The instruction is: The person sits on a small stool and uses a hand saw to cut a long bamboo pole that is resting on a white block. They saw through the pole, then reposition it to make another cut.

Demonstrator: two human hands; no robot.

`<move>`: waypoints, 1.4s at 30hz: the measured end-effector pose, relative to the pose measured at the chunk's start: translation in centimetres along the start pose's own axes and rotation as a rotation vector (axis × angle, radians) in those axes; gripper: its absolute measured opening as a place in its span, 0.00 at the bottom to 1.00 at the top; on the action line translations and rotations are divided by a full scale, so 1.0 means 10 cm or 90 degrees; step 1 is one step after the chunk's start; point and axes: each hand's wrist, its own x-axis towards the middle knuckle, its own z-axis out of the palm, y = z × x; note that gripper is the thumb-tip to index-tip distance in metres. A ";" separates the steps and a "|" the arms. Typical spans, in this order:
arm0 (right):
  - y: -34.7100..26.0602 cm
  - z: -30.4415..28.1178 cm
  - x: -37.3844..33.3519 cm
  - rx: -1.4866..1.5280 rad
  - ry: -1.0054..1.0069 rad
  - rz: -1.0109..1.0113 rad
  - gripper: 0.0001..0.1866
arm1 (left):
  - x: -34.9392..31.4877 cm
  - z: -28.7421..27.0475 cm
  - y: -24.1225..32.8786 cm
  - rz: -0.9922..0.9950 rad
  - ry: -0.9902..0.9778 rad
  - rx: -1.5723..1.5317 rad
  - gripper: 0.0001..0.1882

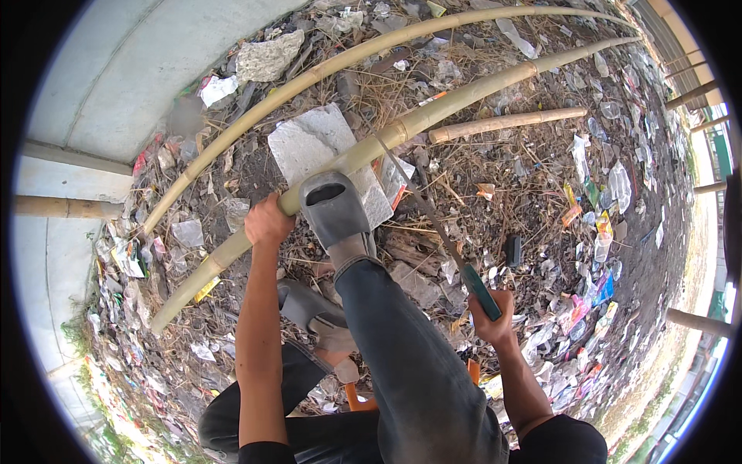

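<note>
A long green-yellow bamboo pole (464, 100) runs from the lower left to the far right. My left hand (268, 222) is wrapped round it near its left part. Beside that hand, my foot in a grey slipper (334, 209) presses on the pole. A pale concrete slab (309, 141) lies beneath the pole there. In my right hand (493, 315) is the green handle (481, 292) of a saw (427, 206) with a long, narrow blade. The far end of the blade lies across the pole, to the right of the slipper.
A second bamboo pole (309, 77) curves behind the first. A short bamboo piece (510, 124) lies to the right. Plastic scraps, dry straw and a rough stone (269, 57) cover the dark ground. A grey wall (93, 93) stands at left. A small black object (512, 250) lies near the saw.
</note>
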 end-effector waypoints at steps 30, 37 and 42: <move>0.01 0.71 1.33 0.047 0.033 -0.052 0.17 | 0.07 -0.02 0.01 0.019 0.021 -0.003 0.22; 0.15 0.17 0.24 0.037 0.031 -0.030 0.15 | 0.01 0.18 -0.14 0.043 0.070 -0.011 0.20; -0.49 1.05 2.12 0.022 0.098 -0.182 0.15 | 0.07 0.10 0.08 0.052 0.062 -0.021 0.18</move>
